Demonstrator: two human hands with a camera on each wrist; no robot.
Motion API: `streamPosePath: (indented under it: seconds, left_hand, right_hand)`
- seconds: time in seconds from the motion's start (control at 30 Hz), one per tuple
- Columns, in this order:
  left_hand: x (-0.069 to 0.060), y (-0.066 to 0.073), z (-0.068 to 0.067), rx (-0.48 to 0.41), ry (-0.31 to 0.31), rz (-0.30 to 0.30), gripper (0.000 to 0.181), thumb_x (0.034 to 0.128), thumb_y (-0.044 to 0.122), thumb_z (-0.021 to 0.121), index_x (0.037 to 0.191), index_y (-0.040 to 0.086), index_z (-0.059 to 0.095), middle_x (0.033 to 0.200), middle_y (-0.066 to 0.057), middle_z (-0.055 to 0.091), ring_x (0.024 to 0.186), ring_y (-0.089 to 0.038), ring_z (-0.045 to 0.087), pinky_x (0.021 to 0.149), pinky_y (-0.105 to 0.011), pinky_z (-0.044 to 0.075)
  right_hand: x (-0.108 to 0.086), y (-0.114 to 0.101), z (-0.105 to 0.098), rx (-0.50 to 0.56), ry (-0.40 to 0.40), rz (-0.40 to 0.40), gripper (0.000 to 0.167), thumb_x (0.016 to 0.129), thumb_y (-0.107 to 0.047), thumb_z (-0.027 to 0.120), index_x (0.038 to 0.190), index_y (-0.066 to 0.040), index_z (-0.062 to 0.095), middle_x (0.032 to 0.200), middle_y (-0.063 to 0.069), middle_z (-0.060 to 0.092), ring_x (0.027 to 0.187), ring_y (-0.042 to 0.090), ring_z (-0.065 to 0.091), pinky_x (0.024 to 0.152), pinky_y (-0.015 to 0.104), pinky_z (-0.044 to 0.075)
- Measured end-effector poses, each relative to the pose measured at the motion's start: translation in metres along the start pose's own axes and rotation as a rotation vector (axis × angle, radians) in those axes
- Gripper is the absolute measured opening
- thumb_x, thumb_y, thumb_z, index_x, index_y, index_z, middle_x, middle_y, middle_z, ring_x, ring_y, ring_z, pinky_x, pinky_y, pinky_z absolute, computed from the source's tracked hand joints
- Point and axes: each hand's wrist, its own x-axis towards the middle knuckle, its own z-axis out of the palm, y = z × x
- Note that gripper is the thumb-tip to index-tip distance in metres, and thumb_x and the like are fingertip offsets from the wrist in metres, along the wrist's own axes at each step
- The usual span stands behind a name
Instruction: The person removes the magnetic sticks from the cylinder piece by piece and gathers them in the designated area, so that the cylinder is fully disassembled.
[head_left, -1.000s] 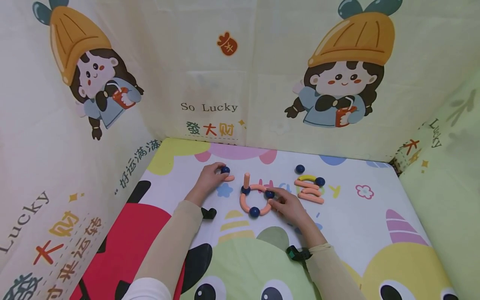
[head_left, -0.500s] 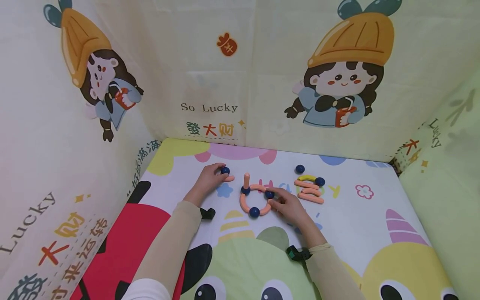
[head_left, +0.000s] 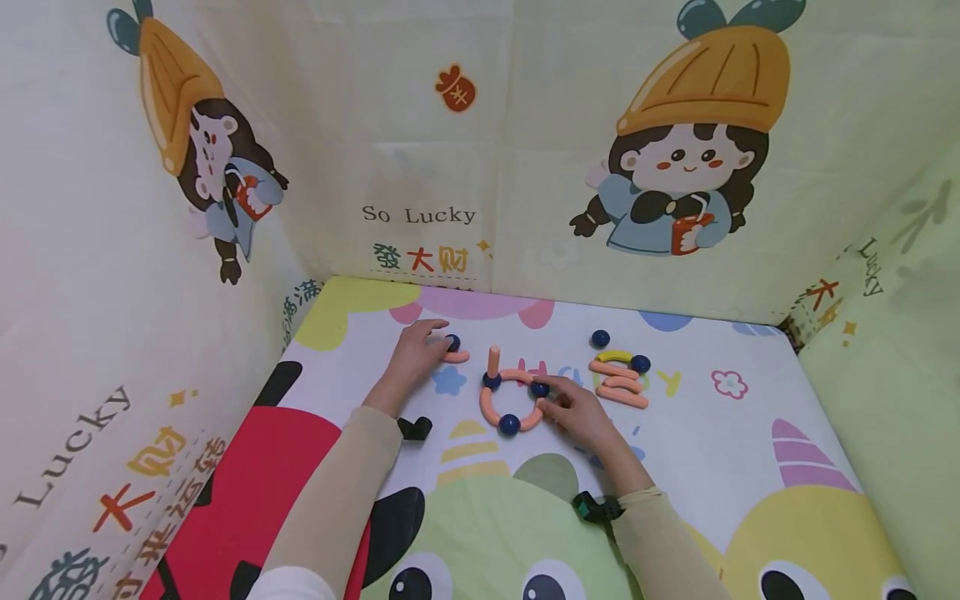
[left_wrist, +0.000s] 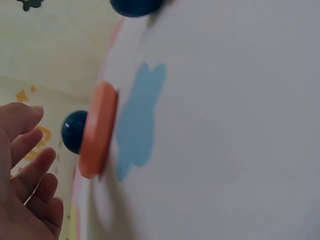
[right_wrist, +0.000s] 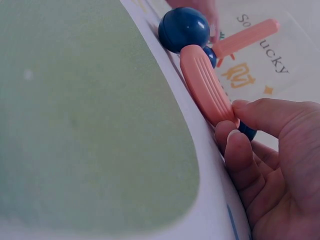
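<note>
A ring (head_left: 486,407) of curved salmon-pink rods and dark blue balls lies on the table, with a straight pink rod (head_left: 493,360) standing up from one ball. My right hand (head_left: 577,412) pinches the ring's right side, thumb and fingers at the end of a curved rod (right_wrist: 207,85) beside a blue ball (right_wrist: 248,131). To the ring's left, my left hand (head_left: 414,354) is beside a loose blue ball (left_wrist: 74,132) and a pink rod (left_wrist: 98,131). In the left wrist view its fingers are loosely bent and apart from both pieces.
Right of the ring lie several pink rods (head_left: 621,397), a yellow curved rod (head_left: 615,356) and two blue balls, one (head_left: 600,338) farther back. A cartoon-print cloth covers the table (head_left: 705,433); printed curtains (head_left: 540,167) hang behind and at both sides.
My left fingers have let go of the blue ball and spread, drawing slightly back to the left. The right hand keeps its grip on the ring.
</note>
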Motion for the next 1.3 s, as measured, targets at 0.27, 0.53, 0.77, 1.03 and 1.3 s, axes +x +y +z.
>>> streamPosePath:
  seconds: [0.27,0.53,0.77,1.03,1.3]
  left_hand:
    - [-0.017,0.028,0.004,-0.009,-0.109,0.121,0.037,0.0980,0.039,0.060,0.134,0.030,0.059,0.124,0.004,0.062,0.102,-0.020,0.056,0.087,-0.037,0.049]
    - [-0.033,0.034,0.022,-0.057,-0.301,0.115,0.040,0.0997,0.034,0.055,0.139,0.038,0.053,0.111,0.004,0.068,0.086,-0.019,0.061,0.071,-0.030,0.048]
    - [-0.039,0.031,0.034,-0.142,-0.352,0.101,0.051,0.0954,0.053,0.058,0.143,0.035,0.051,0.119,0.004,0.065,0.090,-0.018,0.061,0.076,-0.030,0.050]
    - [-0.039,0.028,0.043,-0.210,-0.329,0.120,0.052,0.0914,0.062,0.057,0.132,0.031,0.059,0.086,0.000,0.072,0.083,-0.017,0.064,0.075,-0.031,0.050]
    - [-0.038,0.028,0.049,-0.226,-0.294,0.096,0.048,0.0903,0.065,0.056,0.121,0.028,0.063,0.086,0.003,0.073,0.085,-0.014,0.067,0.082,-0.031,0.052]
  right_hand:
    - [-0.001,0.001,-0.001,0.000,0.008,-0.010,0.041,0.096,-0.042,0.063,0.134,-0.049,0.052,0.079,0.004,0.061,0.062,0.024,0.058,0.060,0.035,0.050]
    - [0.000,0.001,0.000,-0.001,0.007,-0.038,0.040,0.097,-0.041,0.062,0.134,-0.049,0.053,0.077,0.005,0.060,0.062,0.025,0.058,0.060,0.036,0.051]
    - [0.001,0.001,0.000,-0.004,0.015,-0.048,0.039,0.096,-0.040,0.063,0.133,-0.048,0.054,0.076,0.005,0.060,0.062,0.024,0.058,0.060,0.035,0.051]
    - [0.000,0.001,0.000,-0.004,0.016,-0.047,0.040,0.096,-0.039,0.064,0.135,-0.046,0.054,0.078,0.005,0.060,0.063,0.024,0.058,0.060,0.035,0.050]
    - [-0.001,-0.001,-0.001,-0.010,0.022,-0.037,0.039,0.097,-0.038,0.063,0.134,-0.047,0.054,0.084,0.005,0.059,0.067,0.024,0.057,0.059,0.033,0.049]
